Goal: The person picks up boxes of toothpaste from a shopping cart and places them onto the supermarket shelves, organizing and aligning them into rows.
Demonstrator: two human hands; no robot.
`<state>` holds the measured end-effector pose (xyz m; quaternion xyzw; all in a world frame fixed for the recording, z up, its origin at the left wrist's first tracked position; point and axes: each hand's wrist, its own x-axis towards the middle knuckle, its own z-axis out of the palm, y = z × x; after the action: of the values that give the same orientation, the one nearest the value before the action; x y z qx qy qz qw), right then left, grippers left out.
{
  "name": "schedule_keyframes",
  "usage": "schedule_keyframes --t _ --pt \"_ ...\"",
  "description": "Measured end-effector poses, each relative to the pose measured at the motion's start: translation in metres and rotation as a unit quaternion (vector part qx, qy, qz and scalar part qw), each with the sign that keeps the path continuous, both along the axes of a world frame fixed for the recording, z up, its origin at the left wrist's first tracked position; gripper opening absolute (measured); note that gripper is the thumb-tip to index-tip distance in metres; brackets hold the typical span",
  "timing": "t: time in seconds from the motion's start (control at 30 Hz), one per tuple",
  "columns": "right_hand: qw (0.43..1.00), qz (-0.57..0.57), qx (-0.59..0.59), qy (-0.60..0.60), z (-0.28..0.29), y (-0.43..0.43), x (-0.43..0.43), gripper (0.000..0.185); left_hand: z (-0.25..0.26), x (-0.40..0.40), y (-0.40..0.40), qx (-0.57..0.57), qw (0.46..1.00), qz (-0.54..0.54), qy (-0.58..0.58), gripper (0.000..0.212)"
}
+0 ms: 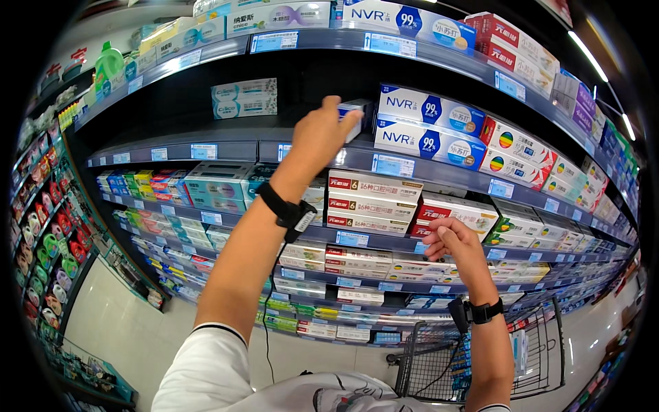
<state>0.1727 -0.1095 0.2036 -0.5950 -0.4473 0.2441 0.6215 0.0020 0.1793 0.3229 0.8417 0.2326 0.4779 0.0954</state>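
My left hand [325,131] reaches onto the shelf with its thumb and fingers around the near end of a blue-and-white toothpaste box [357,114]. That box points end-on into the shelf, and its far part is hard to make out. Just right of it, two NVR toothpaste boxes [427,123] are stacked lengthwise along the shelf edge. Two teal-and-white Cnice toothpaste boxes [244,99] lie stacked farther back to the left. My right hand [455,242] holds nothing; its fingers are loosely bent in front of red-and-white toothpaste boxes [455,208] one shelf lower.
Price labels line the shelf edges [226,150]. Below my right forearm stands a wire shopping cart [427,355] with packages inside. A black cable [266,319] hangs from my left wrist strap. Another shelf of bottles [51,242] stands at far left, beyond tiled floor [118,314].
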Motion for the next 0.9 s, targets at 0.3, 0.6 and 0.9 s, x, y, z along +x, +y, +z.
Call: schedule_keyframes --t 0.3,0.6,0.9 --pt "1.0 0.001 -0.008 -0.012 -0.003 -0.004 0.001 0.026 -0.002 0.022 -0.031 -0.003 0.999 -0.033 -0.007 0.069" --pt "0.93 -0.2 0.134 -0.277 0.056 0.015 0.036 0.036 -0.01 0.025 -0.02 0.039 0.998 -0.034 -0.045 0.069" --pt "0.862 -0.248 0.14 -0.42 0.046 0.029 0.067 0.042 -0.008 0.021 -0.029 0.051 0.997 -0.026 -0.046 0.064"
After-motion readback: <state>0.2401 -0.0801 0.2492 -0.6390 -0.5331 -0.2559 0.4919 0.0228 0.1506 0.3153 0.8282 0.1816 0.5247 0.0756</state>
